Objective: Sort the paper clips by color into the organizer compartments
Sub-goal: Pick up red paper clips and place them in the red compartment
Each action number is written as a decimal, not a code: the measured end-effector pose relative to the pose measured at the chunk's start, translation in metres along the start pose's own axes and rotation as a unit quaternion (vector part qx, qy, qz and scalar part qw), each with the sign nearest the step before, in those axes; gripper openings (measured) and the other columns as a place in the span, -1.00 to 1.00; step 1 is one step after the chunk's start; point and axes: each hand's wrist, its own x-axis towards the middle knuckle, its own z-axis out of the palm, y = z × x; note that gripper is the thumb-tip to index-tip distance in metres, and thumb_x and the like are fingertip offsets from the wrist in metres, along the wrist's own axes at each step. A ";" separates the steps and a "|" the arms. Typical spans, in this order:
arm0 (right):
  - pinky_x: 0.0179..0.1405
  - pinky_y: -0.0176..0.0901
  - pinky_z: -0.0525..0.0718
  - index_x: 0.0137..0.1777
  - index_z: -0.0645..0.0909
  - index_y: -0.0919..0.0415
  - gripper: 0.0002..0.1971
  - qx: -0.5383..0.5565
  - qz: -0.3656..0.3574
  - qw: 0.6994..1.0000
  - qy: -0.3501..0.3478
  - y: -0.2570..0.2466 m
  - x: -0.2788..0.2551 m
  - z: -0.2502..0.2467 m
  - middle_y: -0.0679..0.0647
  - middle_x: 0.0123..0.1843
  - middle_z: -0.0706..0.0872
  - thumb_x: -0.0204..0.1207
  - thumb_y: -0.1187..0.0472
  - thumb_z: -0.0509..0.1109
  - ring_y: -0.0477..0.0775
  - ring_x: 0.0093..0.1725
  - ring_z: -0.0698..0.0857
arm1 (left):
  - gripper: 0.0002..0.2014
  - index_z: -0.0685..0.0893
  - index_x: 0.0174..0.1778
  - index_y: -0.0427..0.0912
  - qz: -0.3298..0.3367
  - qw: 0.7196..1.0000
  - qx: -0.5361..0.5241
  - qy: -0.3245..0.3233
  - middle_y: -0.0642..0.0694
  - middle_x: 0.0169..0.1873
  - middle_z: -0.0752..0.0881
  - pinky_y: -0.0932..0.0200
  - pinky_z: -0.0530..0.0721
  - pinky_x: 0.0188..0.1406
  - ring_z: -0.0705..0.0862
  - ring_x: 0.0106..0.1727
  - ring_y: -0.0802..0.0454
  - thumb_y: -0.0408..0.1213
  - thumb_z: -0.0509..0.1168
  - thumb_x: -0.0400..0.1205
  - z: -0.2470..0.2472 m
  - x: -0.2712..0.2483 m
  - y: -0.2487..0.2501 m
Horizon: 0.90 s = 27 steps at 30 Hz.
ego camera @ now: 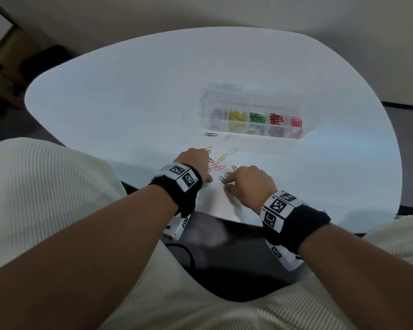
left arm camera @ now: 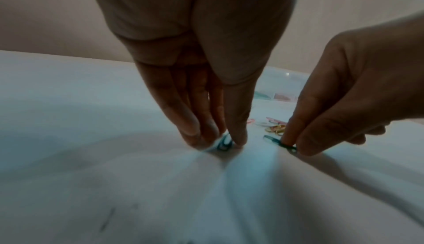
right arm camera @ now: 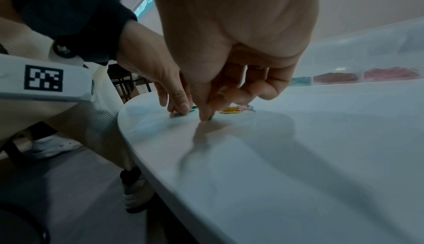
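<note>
A clear organizer (ego camera: 264,136) holds silver, yellow, green, red and pink clips in separate compartments. Loose clips (ego camera: 218,166) of mixed colours lie between it and my hands. My left hand (left arm camera: 226,142) points down at the table, and its thumb and fingertips pinch a green paper clip (left arm camera: 223,144). Just to the right, my right hand (left arm camera: 290,146) pinches a second green paper clip (left arm camera: 274,140) between forefinger and thumb, low against the tabletop. The right wrist view shows the right hand (right arm camera: 206,117) with its fingertips on the table and the left hand (right arm camera: 176,103) behind it.
The white table (ego camera: 129,103) has a rounded near edge close behind my wrists. One green clip (ego camera: 210,134) and a silver clip (ego camera: 227,137) lie apart near the organizer's front left. The organizer's clear lid (ego camera: 227,91) stands open at the back.
</note>
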 end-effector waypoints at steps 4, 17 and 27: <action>-0.20 -0.18 0.54 0.06 0.79 -0.13 -0.80 -0.011 0.010 1.000 0.006 -0.002 0.000 0.004 0.04 0.04 0.79 0.52 -0.02 0.38 0.19 0.00 0.74 | -0.83 0.77 -0.12 -0.19 0.009 1.000 0.011 -0.007 -0.17 -0.19 0.79 0.05 0.77 -0.08 0.76 -0.08 -0.16 -0.29 0.48 0.39 0.003 -0.001 -0.001; -0.24 -0.18 0.53 -0.02 0.80 -0.06 -0.82 -0.007 0.024 0.999 0.037 -0.001 0.010 0.001 0.04 -0.05 0.77 0.51 0.04 0.37 0.18 -0.08 0.73 | -0.90 0.66 -0.35 -0.11 0.042 0.975 -0.215 0.022 0.04 -0.46 0.67 0.25 0.60 -0.24 0.68 -0.24 -0.01 -0.31 0.32 0.48 -0.021 0.000 -0.014; -0.36 -0.07 0.41 -0.26 0.40 0.21 -0.82 0.323 0.117 0.939 -0.017 0.009 0.023 -0.014 0.15 -0.31 0.42 0.52 0.26 0.02 0.08 -0.32 0.37 | -0.81 0.71 -0.18 -0.24 0.026 0.981 -0.188 0.031 -0.17 -0.20 0.69 0.15 0.49 -0.19 0.59 -0.14 -0.14 -0.22 0.24 0.55 -0.013 0.009 -0.019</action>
